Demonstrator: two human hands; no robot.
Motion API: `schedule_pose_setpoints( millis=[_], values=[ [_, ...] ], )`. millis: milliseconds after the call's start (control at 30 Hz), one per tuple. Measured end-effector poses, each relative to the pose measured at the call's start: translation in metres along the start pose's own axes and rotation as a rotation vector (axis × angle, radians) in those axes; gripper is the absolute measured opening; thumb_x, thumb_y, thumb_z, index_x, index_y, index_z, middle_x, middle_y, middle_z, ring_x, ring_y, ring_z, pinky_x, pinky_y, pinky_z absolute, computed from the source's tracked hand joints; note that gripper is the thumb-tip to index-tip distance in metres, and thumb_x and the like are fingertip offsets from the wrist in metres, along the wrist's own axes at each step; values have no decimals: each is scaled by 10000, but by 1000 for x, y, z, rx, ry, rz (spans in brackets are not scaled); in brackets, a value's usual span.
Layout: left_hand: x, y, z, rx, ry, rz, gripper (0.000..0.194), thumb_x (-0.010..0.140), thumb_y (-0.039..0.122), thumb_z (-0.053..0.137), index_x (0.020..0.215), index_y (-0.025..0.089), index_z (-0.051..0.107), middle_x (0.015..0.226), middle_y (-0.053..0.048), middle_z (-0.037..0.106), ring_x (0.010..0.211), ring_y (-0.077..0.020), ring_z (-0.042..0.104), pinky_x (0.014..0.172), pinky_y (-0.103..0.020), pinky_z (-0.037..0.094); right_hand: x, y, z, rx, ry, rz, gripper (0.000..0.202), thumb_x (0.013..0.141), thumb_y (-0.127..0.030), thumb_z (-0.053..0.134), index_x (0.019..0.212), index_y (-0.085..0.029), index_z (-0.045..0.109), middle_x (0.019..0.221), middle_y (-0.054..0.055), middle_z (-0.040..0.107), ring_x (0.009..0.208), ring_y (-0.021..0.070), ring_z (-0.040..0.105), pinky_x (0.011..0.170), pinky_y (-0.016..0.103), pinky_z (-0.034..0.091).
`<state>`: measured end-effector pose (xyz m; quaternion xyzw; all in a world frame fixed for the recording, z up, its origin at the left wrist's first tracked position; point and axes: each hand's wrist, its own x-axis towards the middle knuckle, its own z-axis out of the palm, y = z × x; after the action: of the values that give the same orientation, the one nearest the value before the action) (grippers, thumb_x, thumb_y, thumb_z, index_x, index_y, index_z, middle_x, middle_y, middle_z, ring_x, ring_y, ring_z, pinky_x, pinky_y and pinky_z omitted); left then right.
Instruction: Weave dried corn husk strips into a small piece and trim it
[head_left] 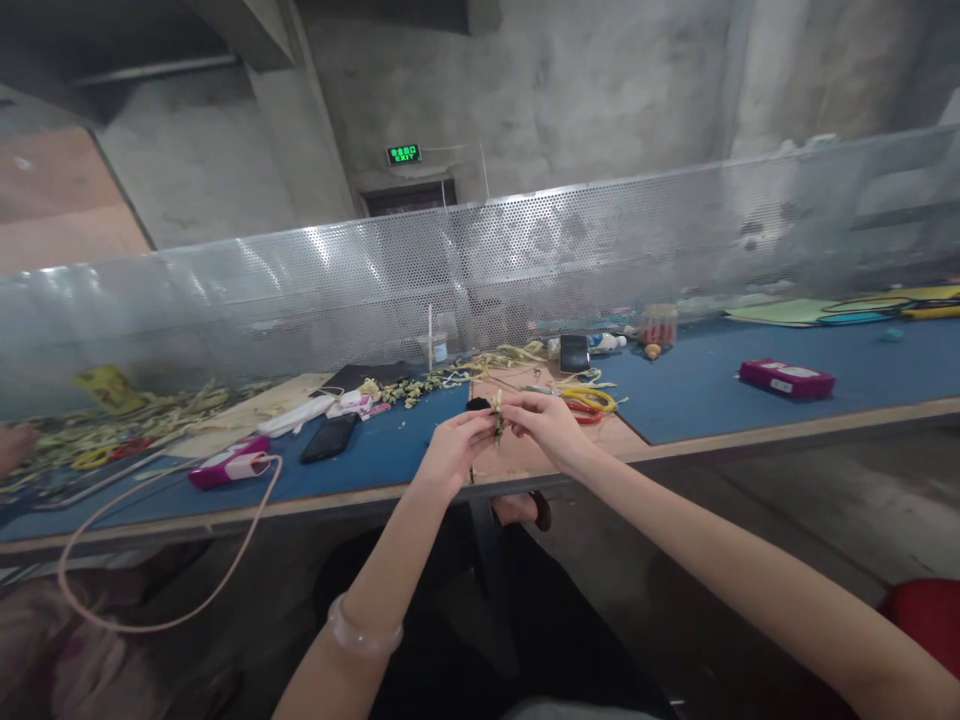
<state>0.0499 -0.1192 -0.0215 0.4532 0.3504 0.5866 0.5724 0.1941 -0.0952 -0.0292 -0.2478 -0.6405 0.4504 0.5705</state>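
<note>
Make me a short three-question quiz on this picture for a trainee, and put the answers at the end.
1. True or false: the pale bracelet is on the person's right arm.
2. Multiple choice: what do the left hand and the right hand hold between their fingers? A: a black phone. B: a small pale-and-green piece. C: a pair of scissors.
3. Fill in the blank: the lit green sign in the background shows the English word "____".

Key:
1. False; it is on the left arm.
2. B.
3. EXIT.
</note>
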Motion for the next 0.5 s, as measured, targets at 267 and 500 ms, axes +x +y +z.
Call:
schedule_pose_setpoints(
  millis=[267,500],
  values=[
    [-1,-1,0,51,-32,-3,145,578,106,700,722,112,693,715,-48,695,677,-118,631,780,-255,476,2,4,-9,35,-84,28,215,662,-322,680,775,-140,693,657,17,605,528,78,444,531,243,361],
    [1,-4,-3,103,-68,-19,153,561,114,701,714,110,703,756,-66,697,706,-136,624,761,-262,474,-1,0,-16,-81,-204,42,282,692,-357,658,861,-136,705,715,36,626,568,89,459,552,251,384]
  ],
)
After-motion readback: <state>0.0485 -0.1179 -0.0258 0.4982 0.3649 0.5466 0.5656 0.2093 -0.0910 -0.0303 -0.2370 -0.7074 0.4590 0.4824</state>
